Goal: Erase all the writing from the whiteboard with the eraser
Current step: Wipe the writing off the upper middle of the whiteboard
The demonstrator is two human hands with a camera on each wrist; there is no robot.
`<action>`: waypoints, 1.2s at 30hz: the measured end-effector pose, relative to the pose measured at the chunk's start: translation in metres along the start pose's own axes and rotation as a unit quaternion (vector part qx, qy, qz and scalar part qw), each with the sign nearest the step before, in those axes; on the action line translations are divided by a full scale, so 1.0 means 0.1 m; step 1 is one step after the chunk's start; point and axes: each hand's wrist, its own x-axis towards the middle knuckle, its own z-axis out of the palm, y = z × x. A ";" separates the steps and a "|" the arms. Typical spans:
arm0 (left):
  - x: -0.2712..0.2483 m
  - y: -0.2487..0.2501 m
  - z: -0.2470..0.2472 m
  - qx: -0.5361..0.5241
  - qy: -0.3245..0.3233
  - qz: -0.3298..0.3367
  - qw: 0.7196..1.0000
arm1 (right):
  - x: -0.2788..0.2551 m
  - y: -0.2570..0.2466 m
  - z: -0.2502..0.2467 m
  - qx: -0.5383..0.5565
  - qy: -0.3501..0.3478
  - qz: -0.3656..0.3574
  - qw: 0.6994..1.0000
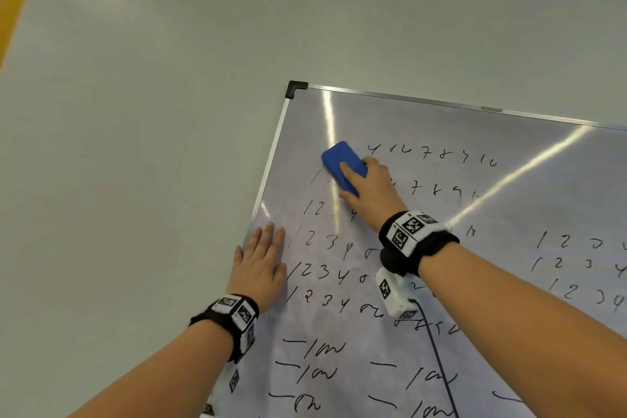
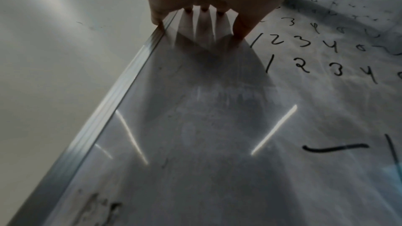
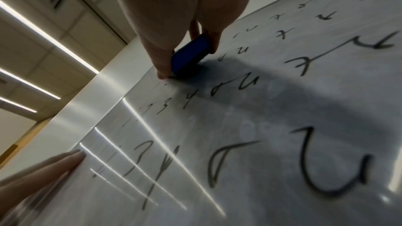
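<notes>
Your right hand [image 1: 371,188] grips the blue eraser [image 1: 342,164], fingers curled over its top and thumb on its near side; the right wrist view shows the same clamp, thumb and fingers pinching the eraser [image 3: 190,53] from both sides with its pad flat on the whiteboard [image 1: 441,132]; the eraser sits near the board's upper left corner, at the start of the first rows of digits, and the surface just beside it looks smeared grey where strokes are partly gone.

Your left hand [image 1: 261,265] lies flat on the board's left edge, fingers straight and close together, holding nothing; in the left wrist view the fingertips [image 2: 204,10] press the surface just inside the aluminium frame [image 2: 121,88], with the little finger on the frame itself.

The black writing [image 1: 325,271] covers most of the board: rows of numbers run across beneath your right arm, another block of digits stands at the far right, and dashes with scrawled marks fill the lower part; the left margin under your left wrist carries only faint smudges.

Both wrists wear black straps with white marker-tagged units [image 1: 412,231]; a dark cable [image 1: 437,360] trails down from the right one across the board.
</notes>
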 end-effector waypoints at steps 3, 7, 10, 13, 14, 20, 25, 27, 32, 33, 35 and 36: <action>-0.01 0.00 -0.02 0.001 -0.005 0.002 1.000 | 0.05 -0.03 0.06 -0.012 0.047 0.020 0.999; -0.02 0.00 -0.02 0.003 -0.006 0.004 1.000 | 0.14 -0.12 0.10 0.011 0.059 0.062 0.996; -0.02 0.00 -0.02 0.001 0.000 0.005 1.000 | 0.18 -0.22 0.18 -0.017 0.012 -0.019 1.000; -0.01 -0.02 -0.01 0.004 -0.005 0.005 1.000 | 0.24 -0.17 0.15 -0.033 0.044 0.000 0.998; -0.01 -0.02 -0.01 0.007 -0.007 0.005 1.000 | 0.26 -0.14 0.13 -0.031 0.062 0.032 0.997; -0.01 -0.01 -0.01 0.011 -0.007 0.000 1.000 | 0.27 -0.13 0.15 -0.053 0.008 -0.045 0.998; -0.01 0.01 -0.02 0.011 -0.013 -0.007 1.000 | 0.31 -0.11 0.11 -0.080 0.061 0.048 0.994; -0.01 0.01 -0.02 0.009 -0.014 -0.006 1.000 | 0.33 -0.15 0.11 -0.086 0.035 0.008 0.996; -0.02 -0.01 -0.03 0.008 -0.012 0.001 1.000 | 0.38 -0.08 0.03 -0.081 0.031 -0.020 0.996; -0.02 -0.01 -0.03 0.006 -0.010 0.003 1.000 | 0.38 -0.05 0.00 -0.074 0.045 0.016 0.996; -0.02 0.00 -0.03 -0.001 -0.006 0.004 1.000 | 0.37 -0.01 -0.03 -0.067 0.035 0.023 0.997; -0.03 0.00 -0.03 -0.004 -0.004 0.003 1.000 | 0.37 -0.01 -0.03 -0.071 0.013 -0.010 0.997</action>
